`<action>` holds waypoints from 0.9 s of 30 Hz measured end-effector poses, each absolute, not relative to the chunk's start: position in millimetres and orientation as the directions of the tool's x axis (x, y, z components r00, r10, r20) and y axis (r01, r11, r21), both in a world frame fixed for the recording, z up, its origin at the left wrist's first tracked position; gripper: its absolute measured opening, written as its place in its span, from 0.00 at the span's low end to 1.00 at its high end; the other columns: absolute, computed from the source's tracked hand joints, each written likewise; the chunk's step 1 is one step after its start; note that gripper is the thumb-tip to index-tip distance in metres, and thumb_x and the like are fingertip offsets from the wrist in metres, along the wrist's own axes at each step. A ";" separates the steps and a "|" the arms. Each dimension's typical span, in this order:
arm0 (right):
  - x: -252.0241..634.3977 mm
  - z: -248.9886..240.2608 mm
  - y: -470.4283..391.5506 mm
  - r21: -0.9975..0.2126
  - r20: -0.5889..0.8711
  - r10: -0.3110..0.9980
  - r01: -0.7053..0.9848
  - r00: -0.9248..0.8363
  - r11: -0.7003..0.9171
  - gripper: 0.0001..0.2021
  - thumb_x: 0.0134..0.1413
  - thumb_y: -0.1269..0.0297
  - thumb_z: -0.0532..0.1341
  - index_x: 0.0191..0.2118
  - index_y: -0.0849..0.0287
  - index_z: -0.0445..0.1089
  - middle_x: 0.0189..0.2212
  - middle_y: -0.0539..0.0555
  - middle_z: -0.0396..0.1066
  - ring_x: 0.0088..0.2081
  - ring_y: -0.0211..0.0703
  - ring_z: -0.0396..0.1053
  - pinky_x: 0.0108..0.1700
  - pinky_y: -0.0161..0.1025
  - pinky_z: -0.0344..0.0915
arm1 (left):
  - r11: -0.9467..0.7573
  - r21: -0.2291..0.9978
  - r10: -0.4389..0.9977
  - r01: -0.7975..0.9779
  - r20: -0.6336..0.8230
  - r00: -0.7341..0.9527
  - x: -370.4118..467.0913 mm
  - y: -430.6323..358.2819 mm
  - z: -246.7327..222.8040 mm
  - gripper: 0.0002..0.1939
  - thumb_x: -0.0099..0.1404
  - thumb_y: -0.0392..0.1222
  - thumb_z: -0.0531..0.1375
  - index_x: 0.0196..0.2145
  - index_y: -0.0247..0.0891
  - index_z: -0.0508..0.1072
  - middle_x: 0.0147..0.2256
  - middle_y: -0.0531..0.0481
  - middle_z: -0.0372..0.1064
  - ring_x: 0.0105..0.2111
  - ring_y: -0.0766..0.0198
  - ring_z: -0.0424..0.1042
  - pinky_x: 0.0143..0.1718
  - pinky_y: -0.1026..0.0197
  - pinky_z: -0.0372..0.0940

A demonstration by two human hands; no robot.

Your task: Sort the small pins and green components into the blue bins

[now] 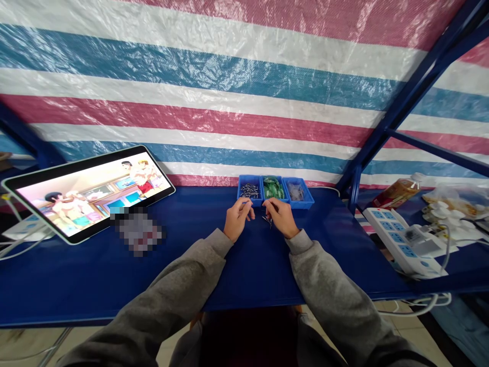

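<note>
Firstly, a striped sheet (pixel 214 66) in red, white and blue is hanging behind everything. A blue table (pixel 260 275) is spanning the width below it. A blue metal frame (pixel 374 145) is slanting up at right. A tablet (pixel 91 196), lit with a cartoon picture, is leaning back at the table's left. A white power strip (pixel 399 242) is lying far right, a plug standing in it. Three blue trays are sitting side by side at the back: the left tray (pixel 250 179) is holding silver screws (pixel 249 190), the middle tray (pixel 281 179) green packets (pixel 273 188), the right tray (pixel 301 205) clear plastic pieces (pixel 295 192). A bottle (pixel 401 189) is tilting beyond the strip. The left hand (pixel 237 220) is hovering before the left tray, thumb and forefinger close together; whether they are gripping anything, one cannot tell. The right hand (pixel 282 217) is curling its fingers inward before the middle tray, its grip likewise unclear. Lastly, thin metal pieces (pixel 267 220) are showing just below the right fingertips, between the hands.
</note>
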State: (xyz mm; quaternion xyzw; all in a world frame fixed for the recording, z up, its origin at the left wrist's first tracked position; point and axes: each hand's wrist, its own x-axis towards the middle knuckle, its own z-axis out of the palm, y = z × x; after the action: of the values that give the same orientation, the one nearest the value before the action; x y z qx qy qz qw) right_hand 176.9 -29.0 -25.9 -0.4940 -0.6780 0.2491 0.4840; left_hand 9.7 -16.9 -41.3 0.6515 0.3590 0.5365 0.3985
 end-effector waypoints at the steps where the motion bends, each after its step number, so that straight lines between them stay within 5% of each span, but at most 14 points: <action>1: 177.1 -25.2 -29.2 -0.817 0.415 0.909 0.426 -0.032 0.388 0.17 0.61 0.51 0.52 0.31 0.57 0.69 0.18 0.47 0.66 0.20 0.37 0.67 0.27 0.34 0.64 | -0.433 0.898 0.893 0.079 0.415 0.177 8.9 -16.2 -42.0 0.18 0.68 0.54 0.53 0.38 0.35 0.71 0.21 0.53 0.69 0.20 0.68 0.67 0.23 0.66 0.64; 7: 177.5 -23.2 -30.6 -0.815 0.436 0.900 0.428 0.006 0.392 0.16 0.61 0.53 0.53 0.31 0.58 0.70 0.19 0.48 0.66 0.20 0.38 0.67 0.28 0.35 0.64 | -0.493 0.832 0.868 0.254 0.449 0.212 5.7 -12.4 -43.3 0.16 0.64 0.52 0.58 0.35 0.36 0.78 0.27 0.51 0.73 0.24 0.67 0.67 0.27 0.64 0.63; 12: 177.7 -26.0 -29.4 -0.808 0.431 0.899 0.411 -0.076 0.422 0.13 0.57 0.53 0.57 0.34 0.57 0.70 0.19 0.48 0.67 0.21 0.38 0.66 0.27 0.35 0.64 | -0.403 0.900 0.907 0.166 0.369 0.204 5.2 -14.2 -41.4 0.16 0.62 0.50 0.60 0.40 0.36 0.75 0.15 0.59 0.58 0.16 0.71 0.56 0.21 0.66 0.56; 18: 175.9 -28.8 -28.3 -0.797 0.398 0.892 0.401 -0.216 0.453 0.10 0.55 0.57 0.60 0.30 0.57 0.68 0.22 0.49 0.69 0.22 0.38 0.66 0.26 0.35 0.63 | -0.323 0.943 0.931 0.083 0.300 0.206 6.1 -17.3 -38.0 0.16 0.62 0.49 0.60 0.42 0.35 0.74 0.15 0.60 0.57 0.15 0.73 0.54 0.18 0.69 0.52; 27: 177.3 -25.3 -30.4 -0.822 0.358 0.919 0.411 -0.163 0.394 0.09 0.61 0.58 0.53 0.32 0.56 0.61 0.19 0.45 0.63 0.19 0.35 0.64 0.26 0.33 0.60 | -0.368 0.926 0.921 0.079 0.352 0.164 6.0 -13.8 -41.7 0.15 0.59 0.52 0.63 0.34 0.36 0.74 0.22 0.54 0.67 0.19 0.71 0.62 0.21 0.68 0.59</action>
State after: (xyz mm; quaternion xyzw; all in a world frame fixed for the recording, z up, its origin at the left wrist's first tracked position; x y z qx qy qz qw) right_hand 177.3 -30.4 -25.3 -0.4704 -0.7068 0.2862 0.4441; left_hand 6.0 -13.8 -41.7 0.6454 0.3873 0.5174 0.4071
